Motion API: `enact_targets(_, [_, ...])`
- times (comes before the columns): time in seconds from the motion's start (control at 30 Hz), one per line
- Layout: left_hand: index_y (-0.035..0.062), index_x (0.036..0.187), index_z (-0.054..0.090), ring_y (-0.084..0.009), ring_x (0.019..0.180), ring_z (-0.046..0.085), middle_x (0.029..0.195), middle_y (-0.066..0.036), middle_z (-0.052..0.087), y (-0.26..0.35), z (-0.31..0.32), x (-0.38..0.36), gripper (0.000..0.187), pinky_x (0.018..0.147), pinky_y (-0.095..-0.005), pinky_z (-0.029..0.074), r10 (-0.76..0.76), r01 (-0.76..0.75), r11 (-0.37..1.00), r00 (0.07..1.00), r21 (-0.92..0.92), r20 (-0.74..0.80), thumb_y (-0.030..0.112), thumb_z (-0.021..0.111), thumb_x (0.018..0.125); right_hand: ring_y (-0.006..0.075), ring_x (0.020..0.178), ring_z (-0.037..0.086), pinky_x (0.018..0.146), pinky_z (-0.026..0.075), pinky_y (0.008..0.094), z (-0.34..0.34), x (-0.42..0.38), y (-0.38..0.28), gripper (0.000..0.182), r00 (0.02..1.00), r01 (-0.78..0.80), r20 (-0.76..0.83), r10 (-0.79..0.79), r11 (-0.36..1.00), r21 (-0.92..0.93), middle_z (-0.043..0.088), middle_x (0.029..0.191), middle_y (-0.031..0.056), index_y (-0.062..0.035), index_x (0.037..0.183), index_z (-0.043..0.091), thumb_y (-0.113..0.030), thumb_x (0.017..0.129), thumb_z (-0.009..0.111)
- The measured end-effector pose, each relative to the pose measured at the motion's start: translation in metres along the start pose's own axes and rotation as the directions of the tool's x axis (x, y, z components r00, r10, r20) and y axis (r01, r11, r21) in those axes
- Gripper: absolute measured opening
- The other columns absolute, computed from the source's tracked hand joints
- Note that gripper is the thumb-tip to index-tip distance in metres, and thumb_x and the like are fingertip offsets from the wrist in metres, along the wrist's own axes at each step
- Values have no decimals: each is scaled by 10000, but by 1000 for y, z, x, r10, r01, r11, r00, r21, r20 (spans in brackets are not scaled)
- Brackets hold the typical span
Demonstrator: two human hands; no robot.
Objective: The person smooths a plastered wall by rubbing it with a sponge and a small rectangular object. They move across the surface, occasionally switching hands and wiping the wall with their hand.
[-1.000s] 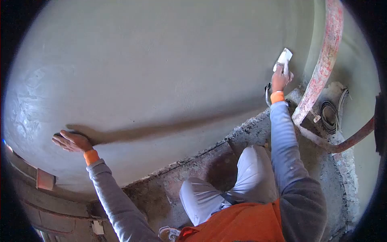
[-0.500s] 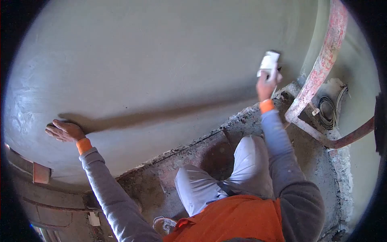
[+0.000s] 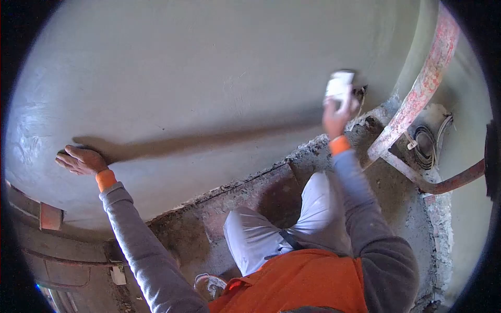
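My right hand is closed round the handle of a small white plastering trowel. Motion blurs the tool, and its face lies at the grey plastered wall, low down near the corner. Far to the left, my left hand rests on the same wall with its fingers stretched out and holds nothing. A long shadow runs across the plaster between the two hands.
A red-and-white paint-worn metal frame stands at the right corner. Behind it lies a coil of cable. Rough broken mortar edges the wall's foot. A bucket sits beside my legs, and a brick-coloured block is at lower left.
My right hand and the trowel have moved a short way left along the wall. My left hand stays flat on the plaster, and the view has shifted slightly.
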State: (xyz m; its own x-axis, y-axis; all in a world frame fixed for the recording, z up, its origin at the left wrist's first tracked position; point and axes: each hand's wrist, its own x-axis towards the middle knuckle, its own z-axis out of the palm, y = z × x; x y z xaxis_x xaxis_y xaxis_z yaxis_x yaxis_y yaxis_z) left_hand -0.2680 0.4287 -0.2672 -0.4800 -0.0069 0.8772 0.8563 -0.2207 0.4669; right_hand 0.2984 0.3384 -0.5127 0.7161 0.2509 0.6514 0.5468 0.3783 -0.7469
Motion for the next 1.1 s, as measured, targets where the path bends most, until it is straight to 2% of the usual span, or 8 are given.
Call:
enact_targets(0.07, [35, 1469, 301, -278, 1442, 193, 1546, -146, 250, -4, 1, 1, 746, 1147, -482, 127, 7, -7, 1000, 1000, 6, 16, 579, 292, 960, 291, 1070, 467, 951, 392, 443, -18, 34, 63, 602, 981, 190, 43, -187, 922, -337, 449, 1208, 184, -22, 1419, 388, -159, 877, 609])
enact_targets(0.13, [12, 1466, 296, -289, 1445, 176, 1553, -163, 221, -9, 1, 3, 747, 1160, -452, 104, 18, -19, 1000, 999, 24, 51, 560, 286, 959, 333, 1069, 477, 946, 403, 448, 10, 1, 38, 629, 997, -79, -15, 78, 996, -46, 465, 1174, 200, 8, 1430, 352, -193, 888, 599])
enact_targets(0.33, [16, 1470, 288, -280, 1445, 178, 1552, -164, 224, 13, -6, -1, 740, 1157, -454, 103, -35, 35, 999, 998, 2, 46, 549, 292, 956, 370, 1089, 444, 945, 364, 521, 50, -161, -56, 677, 757, 473, 550, -352, 877, -89, 471, 1185, 204, 7, 1346, 462, -313, 799, 698])
enact_targets(0.43, [17, 1474, 277, -272, 1449, 170, 1556, -155, 219, 7, -3, 1, 739, 1157, -459, 101, -13, 12, 1000, 999, 15, 45, 544, 295, 956, 354, 1097, 445, 945, 370, 503, 32, -135, 1, 634, 832, 509, 342, -436, 846, -160, 472, 1174, 206, -14, 1344, 455, -250, 802, 684])
enact_targets(0.5, [21, 1476, 276, -269, 1451, 162, 1557, -149, 220, -9, 1, 2, 733, 1156, -465, 100, 22, -24, 999, 999, 42, 46, 538, 297, 957, 357, 1071, 453, 975, 369, 471, 10, -70, 22, 620, 987, -30, 156, 38, 998, -55, 477, 1092, 174, 11, 1386, 384, -164, 835, 611])
enact_targets(0.63, [36, 1475, 289, -273, 1453, 153, 1550, -150, 236, -5, 1, 3, 713, 1151, -474, 108, 11, -11, 1000, 999, 20, 37, 528, 301, 960, 351, 1258, 395, 1073, 288, 497, 11, -45, 72, 689, 987, -163, 8, 163, 987, -9, 405, 1417, 252, 16, 1464, 273, -232, 897, 576])
enact_targets(0.83, [2, 1395, 390, -324, 1430, 199, 1509, -186, 302, -7, 5, 5, 663, 1128, -520, 146, 63, -64, 997, 998, 35, 32, 503, 327, 965, 374, 1196, 363, 1039, 303, 476, 63, -170, -57, 637, 896, 279, 405, -182, 940, -195, 403, 1244, 229, -15, 1391, 438, -279, 854, 658])
enact_targets(1.1, [-23, 1425, 354, -374, 1407, 234, 1493, -261, 291, -47, 12, 17, 684, 1140, -479, 190, 318, -326, 928, 945, 180, 73, 490, 373, 972, 381, 1141, 352, 974, 337, 499, 37, -121, 59, 602, 997, 60, 75, -37, 937, -345, 379, 1242, 257, -90, 1409, 447, -290, 868, 618])
